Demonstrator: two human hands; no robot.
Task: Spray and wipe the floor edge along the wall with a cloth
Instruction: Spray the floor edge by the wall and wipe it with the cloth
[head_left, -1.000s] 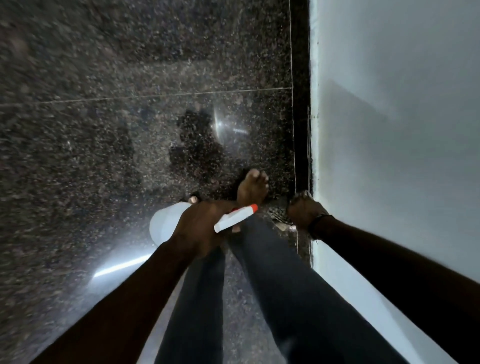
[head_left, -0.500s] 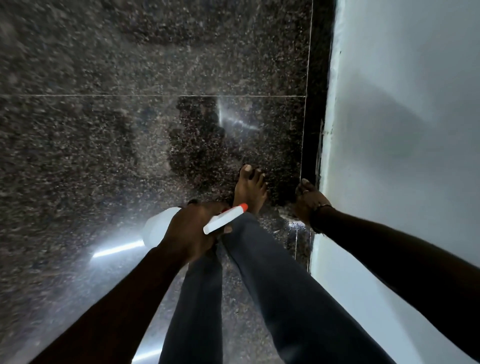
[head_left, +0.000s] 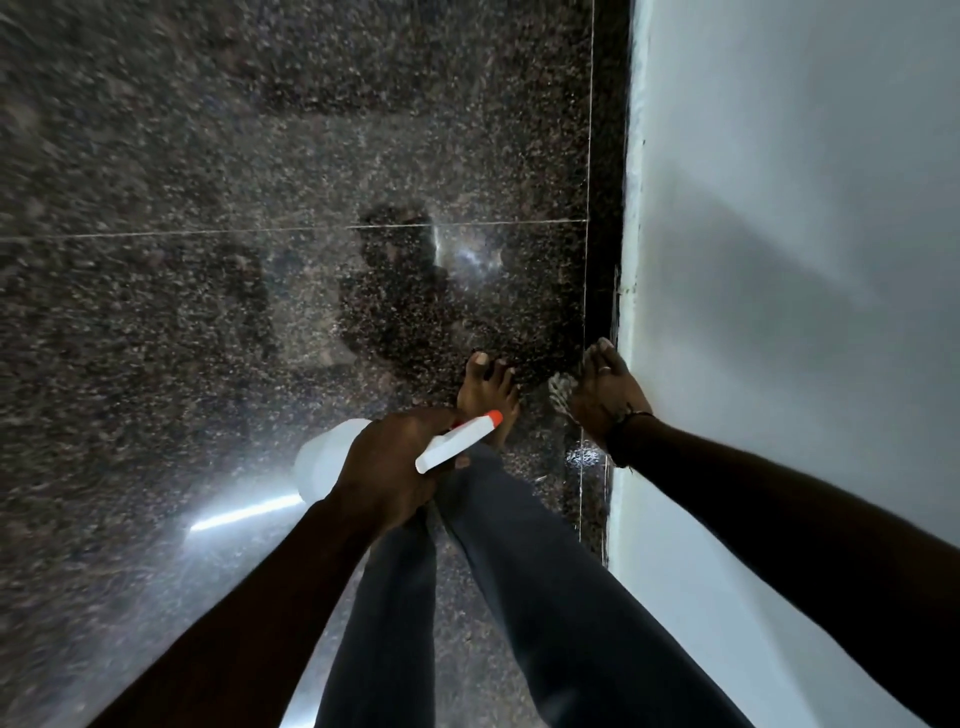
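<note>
My left hand (head_left: 387, 467) grips a white spray bottle (head_left: 319, 457) by its neck; the white trigger head with an orange nozzle (head_left: 457, 440) points right toward the wall. My right hand (head_left: 605, 392) lies flat on a patterned cloth (head_left: 561, 389), pressing it onto the dark floor edge strip (head_left: 605, 208) beside the white wall (head_left: 779, 260). Most of the cloth is hidden under the hand. A small wet patch (head_left: 584, 457) shines on the floor just behind the right wrist.
The floor is dark speckled polished stone with thin grout lines (head_left: 311, 228). A bare foot (head_left: 488, 395) and two legs in dark trousers (head_left: 545, 597) stand between my arms. A bright light reflection (head_left: 244, 512) streaks the floor at the left.
My right hand with the cloth has slid forward along the floor edge, fingers now stretched out flat. The left hand still holds the bottle in about the same place.
</note>
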